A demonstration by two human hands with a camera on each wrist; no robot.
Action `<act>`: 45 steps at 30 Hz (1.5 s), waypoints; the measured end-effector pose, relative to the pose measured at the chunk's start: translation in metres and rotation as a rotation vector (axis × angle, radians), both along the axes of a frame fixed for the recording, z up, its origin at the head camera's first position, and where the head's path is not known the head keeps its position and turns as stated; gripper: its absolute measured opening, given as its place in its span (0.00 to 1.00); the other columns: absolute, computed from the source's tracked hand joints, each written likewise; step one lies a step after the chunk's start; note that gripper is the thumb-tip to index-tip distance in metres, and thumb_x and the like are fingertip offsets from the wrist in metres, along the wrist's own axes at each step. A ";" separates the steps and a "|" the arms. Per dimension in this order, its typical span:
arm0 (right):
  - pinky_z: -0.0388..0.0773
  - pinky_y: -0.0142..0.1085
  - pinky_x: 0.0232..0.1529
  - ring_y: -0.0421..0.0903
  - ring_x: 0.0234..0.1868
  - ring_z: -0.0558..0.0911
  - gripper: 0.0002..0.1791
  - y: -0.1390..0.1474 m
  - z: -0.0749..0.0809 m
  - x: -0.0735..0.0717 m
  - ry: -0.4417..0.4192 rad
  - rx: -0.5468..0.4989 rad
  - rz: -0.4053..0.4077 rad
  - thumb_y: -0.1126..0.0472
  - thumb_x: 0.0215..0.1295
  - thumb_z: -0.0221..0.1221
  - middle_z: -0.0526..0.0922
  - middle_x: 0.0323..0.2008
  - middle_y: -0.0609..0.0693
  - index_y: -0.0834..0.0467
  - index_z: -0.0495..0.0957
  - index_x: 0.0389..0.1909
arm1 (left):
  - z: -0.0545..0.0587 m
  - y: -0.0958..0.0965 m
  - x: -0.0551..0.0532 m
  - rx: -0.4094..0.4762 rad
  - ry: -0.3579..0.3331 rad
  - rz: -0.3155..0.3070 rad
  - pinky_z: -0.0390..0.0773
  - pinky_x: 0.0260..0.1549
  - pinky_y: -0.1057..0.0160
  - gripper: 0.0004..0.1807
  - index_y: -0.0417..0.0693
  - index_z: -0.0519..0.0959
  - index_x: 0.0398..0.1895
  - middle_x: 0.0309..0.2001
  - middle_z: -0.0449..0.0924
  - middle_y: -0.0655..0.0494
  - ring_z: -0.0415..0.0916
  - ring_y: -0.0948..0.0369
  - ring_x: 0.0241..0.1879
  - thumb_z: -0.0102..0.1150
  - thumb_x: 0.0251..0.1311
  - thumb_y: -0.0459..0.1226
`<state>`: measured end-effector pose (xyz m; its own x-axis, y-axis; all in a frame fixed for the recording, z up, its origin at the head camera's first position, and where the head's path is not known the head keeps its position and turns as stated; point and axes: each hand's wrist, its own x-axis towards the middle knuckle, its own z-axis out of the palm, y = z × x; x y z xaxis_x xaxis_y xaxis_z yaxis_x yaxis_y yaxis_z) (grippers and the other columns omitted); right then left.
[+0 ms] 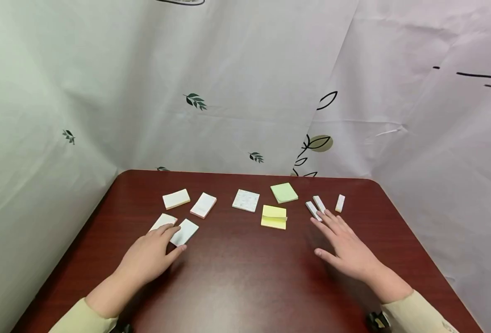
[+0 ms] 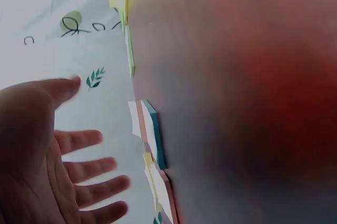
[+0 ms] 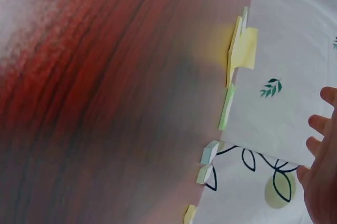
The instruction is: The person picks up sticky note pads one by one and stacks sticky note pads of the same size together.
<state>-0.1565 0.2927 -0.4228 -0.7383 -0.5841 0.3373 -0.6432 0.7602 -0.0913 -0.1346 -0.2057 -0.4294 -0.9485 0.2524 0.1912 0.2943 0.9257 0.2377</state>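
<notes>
My left hand [image 1: 151, 254] hovers with fingers apart at the table's left, holding nothing. In the head view it overlaps two rectangular white-topped pads, the nearer one [image 1: 185, 232] with a blue edge [image 2: 154, 129] and another [image 1: 163, 221] partly hidden behind the fingers. Two more such pads lie farther back, a yellow-edged one [image 1: 176, 199] and a pink-edged one [image 1: 203, 205]. Over the right side my right hand [image 1: 347, 247] is held with fingers spread and nothing in them. Its fingertips show close to two narrow white-topped strips [image 1: 314, 211], [image 1: 319, 203]; a third strip [image 1: 340, 203] lies farther right.
Between the hands lie a square pale patterned pad [image 1: 246, 200], a green sticky-note pad [image 1: 284, 193] and a yellow sticky-note pad [image 1: 274, 217] whose top sheet lifts. The dark red-brown table [image 1: 237, 277] has white printed fabric [image 1: 229, 92] hanging behind and beside it.
</notes>
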 end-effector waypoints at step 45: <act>0.31 0.35 0.74 0.53 0.76 0.54 0.43 0.001 0.002 0.010 -0.003 0.030 0.006 0.47 0.60 0.66 0.64 0.71 0.56 0.55 0.62 0.74 | 0.008 0.038 -0.048 -0.089 -0.367 -0.069 0.75 0.50 0.44 0.38 0.37 0.71 0.65 0.63 0.68 0.33 0.74 0.42 0.56 0.74 0.49 0.36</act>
